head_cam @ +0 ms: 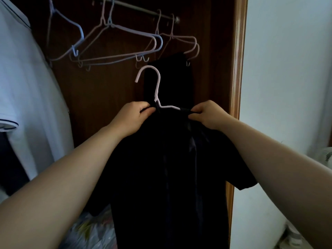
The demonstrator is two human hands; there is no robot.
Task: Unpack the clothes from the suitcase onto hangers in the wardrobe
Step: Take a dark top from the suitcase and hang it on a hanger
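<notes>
A black short-sleeved shirt [161, 168] hangs from a pale pink hanger [157, 90] that I hold up in front of the open wardrobe. My left hand [133, 116] pinches the shirt's collar at the hanger's neck. My right hand [208, 115] pinches the collar over the hanger's right arm. The hanger's hook points up and is free, well below the metal rail [140, 9]. Several empty pink and blue hangers [122, 42] hang on that rail. Behind the held hanger, another dark garment [172, 78] hangs. No suitcase is in view.
A white shirt with dark-trimmed sleeve [27, 96] hangs at the left. The wardrobe's wooden frame [239, 60] stands right of the shirt, with a white wall [287, 69] beyond. Crumpled plastic bags [93, 230] lie at the bottom. A white fan's edge [327, 157] shows at far right.
</notes>
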